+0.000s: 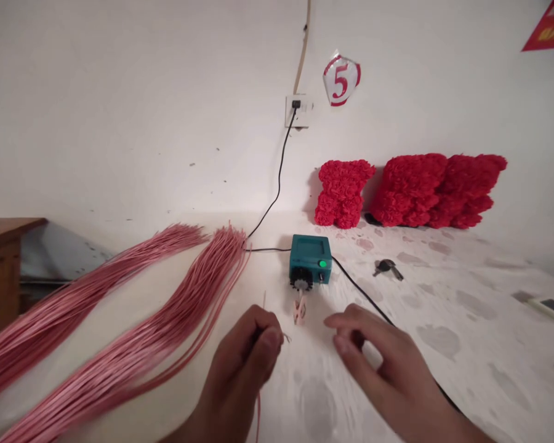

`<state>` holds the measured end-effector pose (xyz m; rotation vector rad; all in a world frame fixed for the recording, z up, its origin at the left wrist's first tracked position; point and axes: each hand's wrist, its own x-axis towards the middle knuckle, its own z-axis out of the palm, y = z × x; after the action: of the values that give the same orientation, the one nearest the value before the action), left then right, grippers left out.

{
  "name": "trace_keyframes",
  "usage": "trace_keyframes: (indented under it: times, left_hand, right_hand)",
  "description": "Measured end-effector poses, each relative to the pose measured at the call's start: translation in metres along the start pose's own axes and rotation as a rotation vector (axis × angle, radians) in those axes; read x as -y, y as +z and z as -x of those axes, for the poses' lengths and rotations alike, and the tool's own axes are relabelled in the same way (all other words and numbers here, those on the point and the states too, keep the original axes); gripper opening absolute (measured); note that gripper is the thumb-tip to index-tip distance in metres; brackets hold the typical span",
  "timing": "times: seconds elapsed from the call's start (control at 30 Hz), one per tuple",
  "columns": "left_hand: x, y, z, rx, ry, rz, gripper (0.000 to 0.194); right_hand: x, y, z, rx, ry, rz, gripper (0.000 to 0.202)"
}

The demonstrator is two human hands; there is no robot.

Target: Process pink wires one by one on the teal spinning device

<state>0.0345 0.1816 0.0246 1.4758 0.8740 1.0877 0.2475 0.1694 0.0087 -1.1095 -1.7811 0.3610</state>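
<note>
My left hand (249, 357) is closed in a fist around a thin pink strand (258, 413). The strand hangs below the fist, and thin ends poke out above and beside the thumb. Across from it, my right hand (378, 357) holds nothing, its thumb and index finger slightly apart. Between and beyond the hands stands a small teal motor box (309, 255) with a lit green button (322, 264) and a dark toothed wheel (301, 279). A pale pink clip (299, 311) hangs at the wheel's front, touched by neither hand.
Two long bundles of pink strands (180, 320) lie at the left. Red flower blocks (410, 191) stand against the wall. Keys (388, 267) lie right of the box. A black cable (360, 288) passes behind my right hand; another runs to the wall socket (298, 112).
</note>
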Motion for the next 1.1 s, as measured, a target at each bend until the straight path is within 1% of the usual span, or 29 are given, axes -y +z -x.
trace_keyframes:
  times: [0.07,0.13,0.23,0.33,0.43,0.53,0.6,0.67,0.87,0.97,1.1]
  left_hand:
    - [0.004,0.012,0.031,-0.003,-0.093,0.215,0.032]
    - [0.009,0.025,0.056,-0.037,-0.145,0.347,0.031]
    - [0.019,0.042,0.08,-0.139,-0.136,0.456,0.031]
    - [0.028,0.052,0.094,-0.209,-0.102,0.531,0.031]
    - [0.032,0.053,0.104,-0.197,-0.118,0.545,0.029]
    - [0.033,0.052,0.111,-0.168,-0.111,0.577,0.027]
    - [0.033,0.053,0.114,-0.152,-0.117,0.617,0.025]
    - [0.033,0.054,0.117,-0.151,-0.135,0.655,0.022]
    - [0.034,0.055,0.123,-0.183,-0.183,0.715,0.023]
    - [0.035,0.059,0.124,-0.223,-0.155,0.699,0.024]
    - [0.037,0.07,0.125,-0.28,-0.097,0.747,0.025]
  right_hand:
    - [0.026,0.012,0.023,0.025,-0.023,-0.145,0.019]
    - [0.043,0.025,0.043,0.038,0.008,-0.235,0.027]
    - [0.055,0.04,0.065,0.018,0.067,-0.344,0.028]
    - [0.06,0.05,0.078,-0.01,0.102,-0.414,0.025]
    - [0.065,0.055,0.087,-0.049,0.128,-0.447,0.026]
    - [0.072,0.06,0.095,-0.134,0.16,-0.48,0.026]
    - [0.077,0.063,0.099,-0.19,0.185,-0.493,0.023]
    - [0.081,0.064,0.101,-0.218,0.211,-0.501,0.017]
    - [0.084,0.058,0.103,-0.156,0.288,-0.508,0.012]
    - [0.086,0.058,0.104,-0.143,0.38,-0.631,0.008]
    - [0.091,0.062,0.105,-0.144,0.504,-0.847,0.008]
